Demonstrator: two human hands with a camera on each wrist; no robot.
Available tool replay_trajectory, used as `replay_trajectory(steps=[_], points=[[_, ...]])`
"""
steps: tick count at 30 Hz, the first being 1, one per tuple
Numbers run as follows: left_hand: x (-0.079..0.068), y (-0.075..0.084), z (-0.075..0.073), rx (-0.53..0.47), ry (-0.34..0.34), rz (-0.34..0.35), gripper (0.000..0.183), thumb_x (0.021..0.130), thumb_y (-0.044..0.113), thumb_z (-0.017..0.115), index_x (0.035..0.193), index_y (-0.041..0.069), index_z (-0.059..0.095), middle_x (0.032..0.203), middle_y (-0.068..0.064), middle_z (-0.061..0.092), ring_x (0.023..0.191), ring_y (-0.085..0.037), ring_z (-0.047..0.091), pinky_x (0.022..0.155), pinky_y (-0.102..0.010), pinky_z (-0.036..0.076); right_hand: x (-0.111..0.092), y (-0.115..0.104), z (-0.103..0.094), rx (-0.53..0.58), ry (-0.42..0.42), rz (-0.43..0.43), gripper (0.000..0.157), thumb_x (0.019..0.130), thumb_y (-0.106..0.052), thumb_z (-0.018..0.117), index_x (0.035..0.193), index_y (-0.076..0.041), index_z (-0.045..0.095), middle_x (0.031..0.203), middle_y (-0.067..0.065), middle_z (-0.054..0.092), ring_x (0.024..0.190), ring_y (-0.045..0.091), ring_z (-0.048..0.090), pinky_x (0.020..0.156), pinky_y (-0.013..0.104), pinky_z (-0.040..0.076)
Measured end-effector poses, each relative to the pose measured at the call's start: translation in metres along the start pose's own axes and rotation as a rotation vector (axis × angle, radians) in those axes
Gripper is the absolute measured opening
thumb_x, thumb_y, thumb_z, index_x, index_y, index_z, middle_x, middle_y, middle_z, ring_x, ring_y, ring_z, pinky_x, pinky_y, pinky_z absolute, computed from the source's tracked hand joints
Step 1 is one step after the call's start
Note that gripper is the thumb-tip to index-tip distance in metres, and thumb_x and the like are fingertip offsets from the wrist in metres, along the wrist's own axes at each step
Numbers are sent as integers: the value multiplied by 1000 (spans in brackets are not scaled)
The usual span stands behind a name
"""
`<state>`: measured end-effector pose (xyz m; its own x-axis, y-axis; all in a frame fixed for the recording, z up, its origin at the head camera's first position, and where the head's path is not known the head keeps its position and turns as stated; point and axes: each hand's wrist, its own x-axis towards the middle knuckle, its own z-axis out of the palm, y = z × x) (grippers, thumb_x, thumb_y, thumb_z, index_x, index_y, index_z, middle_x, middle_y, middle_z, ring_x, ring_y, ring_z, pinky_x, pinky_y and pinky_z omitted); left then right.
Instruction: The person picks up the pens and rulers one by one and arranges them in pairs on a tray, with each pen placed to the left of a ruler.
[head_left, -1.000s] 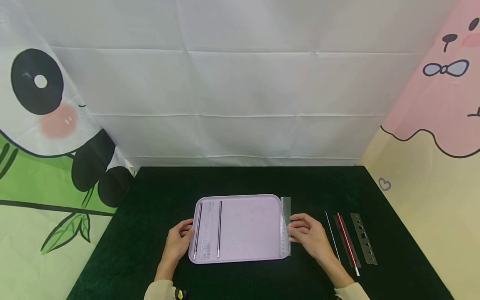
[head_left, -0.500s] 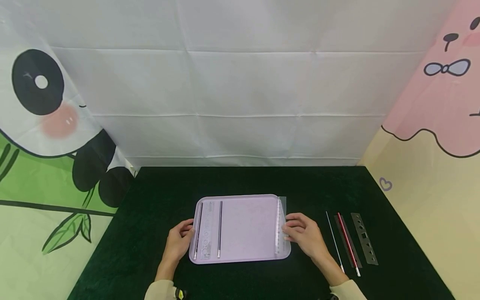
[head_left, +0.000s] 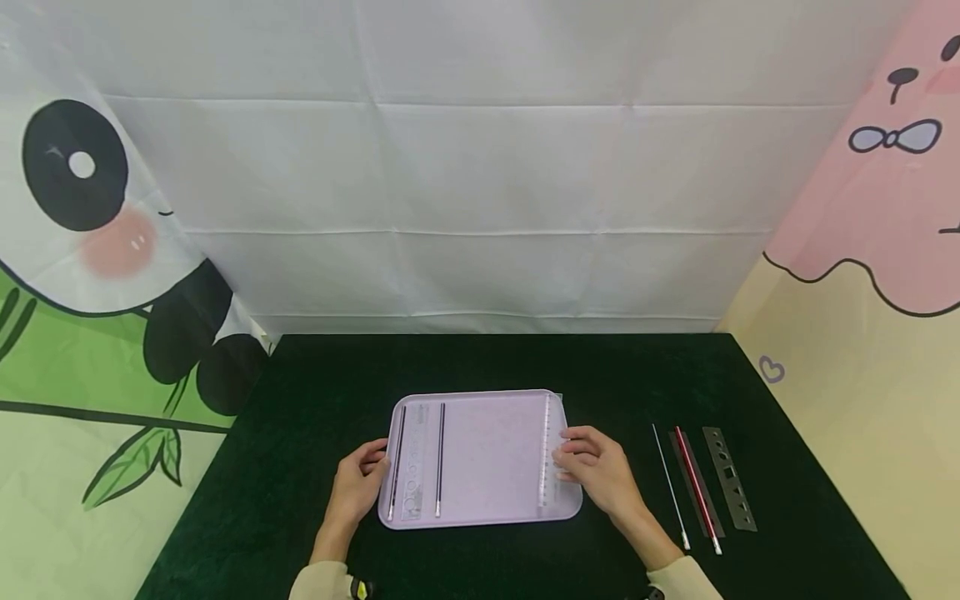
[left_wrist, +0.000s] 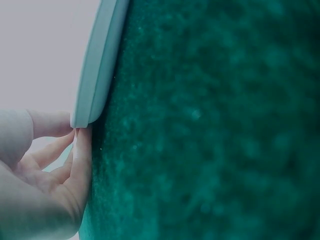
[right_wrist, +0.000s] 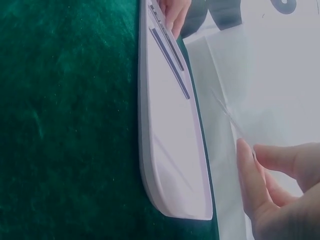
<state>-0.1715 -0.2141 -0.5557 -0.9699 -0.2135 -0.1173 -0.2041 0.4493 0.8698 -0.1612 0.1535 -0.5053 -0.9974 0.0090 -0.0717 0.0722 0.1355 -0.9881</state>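
Observation:
A shallow lilac tray lies on the dark green cloth. My left hand pinches its left rim, thumb above and fingers below, as the left wrist view shows. My right hand pinches a clear ruler by its right edge, over the tray's right end. Seen nearly edge-on in the right wrist view, the ruler is held up above the tray. Inside the tray, a clear stencil ruler lies between two dark pencils, one by the left wall and the other pencil farther in.
To the right of the tray, a thin silvery pencil, a red pencil overlapping a dark strip, and a grey stencil strip with cut-out shapes lie on the cloth. A white sheet hangs behind the table.
My right hand has carried the clear ruler leftward, from beyond the tray's right rim to over its right end. The left hand has stayed at the left rim.

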Motion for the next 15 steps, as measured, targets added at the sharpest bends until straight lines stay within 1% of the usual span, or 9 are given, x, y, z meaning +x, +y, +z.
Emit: replay_trajectory(steps=[9,15], points=[[1,0,0,-1,-12,-1,37,104,7,56,140,3,59,123,-18,63,105,-28,59,88,-41,49,2,0,6,-1,3,31,33,91,-2,75,123,-1,65,102,15,70,89,26,73,71,32,60],[2,-1,1,3,-13,1,37,104,8,56,141,3,58,123,-18,63,105,-28,58,89,-42,49,4,0,12,30,-12,30,35,91,-2,75,124,3,63,103,15,70,89,26,73,71,33,60]])
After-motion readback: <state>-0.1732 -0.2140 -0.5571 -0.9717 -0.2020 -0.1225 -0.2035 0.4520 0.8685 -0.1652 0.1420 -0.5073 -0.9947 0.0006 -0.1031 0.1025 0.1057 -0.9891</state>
